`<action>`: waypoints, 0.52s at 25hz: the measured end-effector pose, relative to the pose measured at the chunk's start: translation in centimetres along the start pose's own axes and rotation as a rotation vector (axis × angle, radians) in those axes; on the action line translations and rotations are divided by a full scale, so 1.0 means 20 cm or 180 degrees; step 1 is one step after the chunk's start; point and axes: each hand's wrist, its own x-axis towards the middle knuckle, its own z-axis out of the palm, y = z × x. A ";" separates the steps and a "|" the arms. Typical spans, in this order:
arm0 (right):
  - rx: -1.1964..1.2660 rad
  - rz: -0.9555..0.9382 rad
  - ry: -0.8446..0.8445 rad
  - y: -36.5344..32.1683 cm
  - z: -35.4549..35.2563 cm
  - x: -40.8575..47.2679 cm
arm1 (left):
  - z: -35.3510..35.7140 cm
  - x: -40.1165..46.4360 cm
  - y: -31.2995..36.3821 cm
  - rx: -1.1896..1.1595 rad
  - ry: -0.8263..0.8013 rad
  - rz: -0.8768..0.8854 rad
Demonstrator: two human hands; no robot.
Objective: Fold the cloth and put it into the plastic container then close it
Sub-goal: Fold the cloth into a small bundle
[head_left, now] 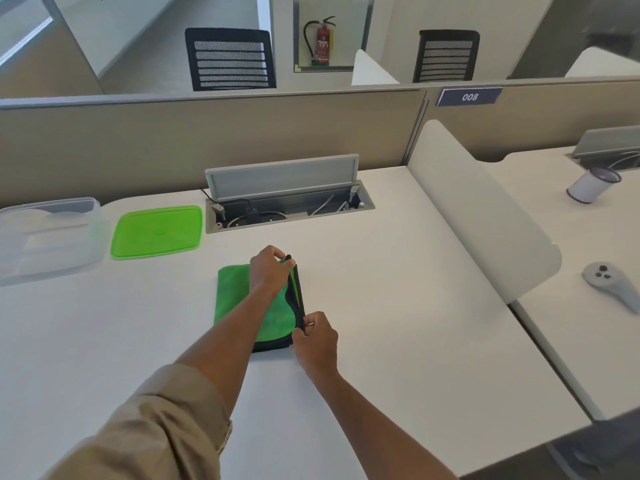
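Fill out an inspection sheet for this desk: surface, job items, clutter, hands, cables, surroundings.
Surface: white desk, bare near the work.
Job's things: green cloth partly folded at centre; clear plastic container open at far left; green lid flat beside it.
Clutter: grey controller and white cup on the neighbouring desk.
Hands: left hand pinches the cloth's far right corner; right hand pinches the near right corner.
Cables: several in the open cable tray.
Surroundings: partition, two black chairs, fire extinguisher.
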 end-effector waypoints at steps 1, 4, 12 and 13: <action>-0.0026 -0.0005 -0.0011 0.01 -0.01 0.01 | 0.02 0.00 0.00 -0.0021 -0.0024 -0.0050; -0.0383 -0.0204 -0.0010 0.04 -0.02 0.01 | 0.06 -0.01 -0.03 0.0183 -0.0250 -0.0048; -0.1768 -0.1131 -0.0503 0.12 -0.06 -0.02 | 0.03 -0.12 -0.11 0.0880 -0.1117 0.0643; -0.1865 -0.1138 -0.0537 0.12 -0.06 -0.02 | 0.01 -0.13 -0.12 0.0905 -0.1163 0.0758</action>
